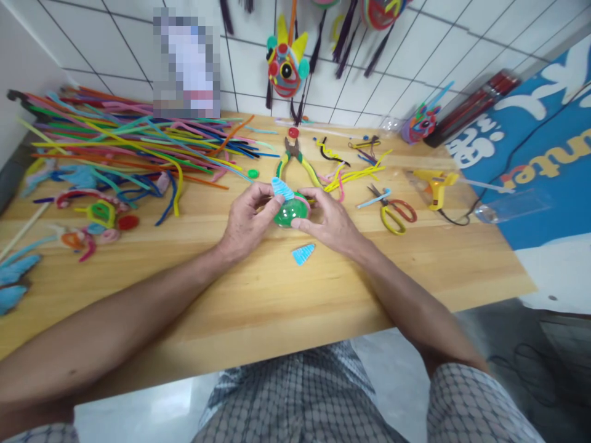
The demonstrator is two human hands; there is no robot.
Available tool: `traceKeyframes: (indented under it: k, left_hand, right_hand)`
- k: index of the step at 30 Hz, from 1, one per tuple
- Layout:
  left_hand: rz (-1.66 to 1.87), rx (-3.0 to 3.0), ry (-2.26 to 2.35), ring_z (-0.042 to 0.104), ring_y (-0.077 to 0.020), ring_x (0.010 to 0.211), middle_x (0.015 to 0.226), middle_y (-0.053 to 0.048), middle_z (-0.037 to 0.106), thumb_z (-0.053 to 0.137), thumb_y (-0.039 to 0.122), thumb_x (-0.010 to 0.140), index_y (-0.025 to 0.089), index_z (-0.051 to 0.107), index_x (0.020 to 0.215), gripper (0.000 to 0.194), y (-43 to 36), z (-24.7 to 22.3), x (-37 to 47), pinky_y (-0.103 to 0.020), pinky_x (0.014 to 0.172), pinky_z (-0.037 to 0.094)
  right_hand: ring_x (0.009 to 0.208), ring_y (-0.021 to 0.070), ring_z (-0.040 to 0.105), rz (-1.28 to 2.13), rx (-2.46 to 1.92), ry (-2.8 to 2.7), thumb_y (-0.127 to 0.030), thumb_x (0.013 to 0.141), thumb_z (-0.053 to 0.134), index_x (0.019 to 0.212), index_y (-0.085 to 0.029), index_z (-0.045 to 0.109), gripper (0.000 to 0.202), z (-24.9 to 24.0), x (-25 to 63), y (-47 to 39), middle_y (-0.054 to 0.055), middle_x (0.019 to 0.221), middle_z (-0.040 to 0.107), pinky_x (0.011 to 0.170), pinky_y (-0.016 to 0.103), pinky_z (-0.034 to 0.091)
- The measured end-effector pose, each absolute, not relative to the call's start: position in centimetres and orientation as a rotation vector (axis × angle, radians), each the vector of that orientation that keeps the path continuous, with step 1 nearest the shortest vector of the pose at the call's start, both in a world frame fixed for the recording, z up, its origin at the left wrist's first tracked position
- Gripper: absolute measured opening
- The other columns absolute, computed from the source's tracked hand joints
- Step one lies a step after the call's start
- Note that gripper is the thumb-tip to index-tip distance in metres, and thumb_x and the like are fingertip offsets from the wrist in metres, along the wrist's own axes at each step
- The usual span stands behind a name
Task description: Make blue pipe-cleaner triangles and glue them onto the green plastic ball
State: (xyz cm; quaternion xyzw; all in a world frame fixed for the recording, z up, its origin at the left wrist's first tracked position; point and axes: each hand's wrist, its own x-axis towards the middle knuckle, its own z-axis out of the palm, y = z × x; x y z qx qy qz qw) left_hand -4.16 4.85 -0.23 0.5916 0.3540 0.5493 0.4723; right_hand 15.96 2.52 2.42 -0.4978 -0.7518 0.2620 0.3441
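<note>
Between my two hands is a shiny green rounded piece (290,214) with a pinkish rim at its upper right. My left hand (249,215) pinches a light-blue striped pipe-cleaner triangle (281,188) against the top of the green piece. My right hand (329,220) grips the green piece from the right, thumb on its front and fingers behind. A second light-blue triangle (303,254) lies on the table just below my hands. Beyond them rest pliers (295,161) with yellow-green handles, jaws pointing away.
Many coloured pipe cleaners (138,138) are heaped at the left. Scissors (392,212) and a yellow glue gun (434,184) with a cord lie at the right. A decorated mask ornament (286,64) hangs at the back wall. The wooden table (258,314) ends near my lap.
</note>
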Motion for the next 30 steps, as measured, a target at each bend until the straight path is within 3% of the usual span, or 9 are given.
traceKeyframes:
  k: [6, 14, 26, 30]
  left_hand:
    - [1.356, 1.437, 0.862, 0.067, -0.0153, 0.078, 0.087, -0.001, 0.073, 0.074, 0.043, 0.088, 0.022, 0.066, 0.089, 0.023, 4.8, 0.0, -4.2, -0.030, 0.075, 0.056]
    - [1.333, 1.422, 0.868, 0.067, -0.0161, 0.079, 0.086, -0.001, 0.072, 0.075, 0.044, 0.086, 0.022, 0.065, 0.087, 0.024, 5.2, -0.1, -4.3, -0.030, 0.074, 0.056]
    - [1.332, 1.438, 0.874, 0.065, -0.0162, 0.076, 0.084, 0.000, 0.070, 0.074, 0.047, 0.086, 0.023, 0.064, 0.085, 0.026, 5.2, 0.0, -4.3, -0.032, 0.072, 0.058]
    - [1.400, 1.451, 0.888, 0.068, -0.0182, 0.090, 0.097, -0.003, 0.073, 0.076, 0.042, 0.083, 0.023, 0.059, 0.077, 0.026, 5.1, 0.2, -4.5, -0.033, 0.078, 0.057]
  right_hand:
    - [0.118, 0.0300, 0.066, 0.730, -1.240, -1.927, -0.041, 0.074, 0.083, 0.132, -0.022, 0.054, 0.067, 1.5, 15.2, 2.3, 0.013, 0.129, 0.068, 0.100, 0.049, 0.053]
    - [0.117, 0.0282, 0.067, 0.746, -1.233, -1.887, -0.035, 0.077, 0.077, 0.130, -0.024, 0.057, 0.058, 1.4, 15.5, 2.6, 0.010, 0.127, 0.070, 0.099, 0.046, 0.055]
    - [0.121, 0.0297, 0.065, 0.611, -1.175, -1.969, -0.032, 0.077, 0.075, 0.133, -0.023, 0.055, 0.060, 1.2, 15.8, 2.8, 0.012, 0.135, 0.066, 0.102, 0.048, 0.053]
    - [0.120, 0.0292, 0.065, 0.604, -1.160, -1.973, -0.033, 0.079, 0.075, 0.133, -0.024, 0.055, 0.058, 1.2, 15.8, 2.8, 0.012, 0.134, 0.066, 0.102, 0.047, 0.053]
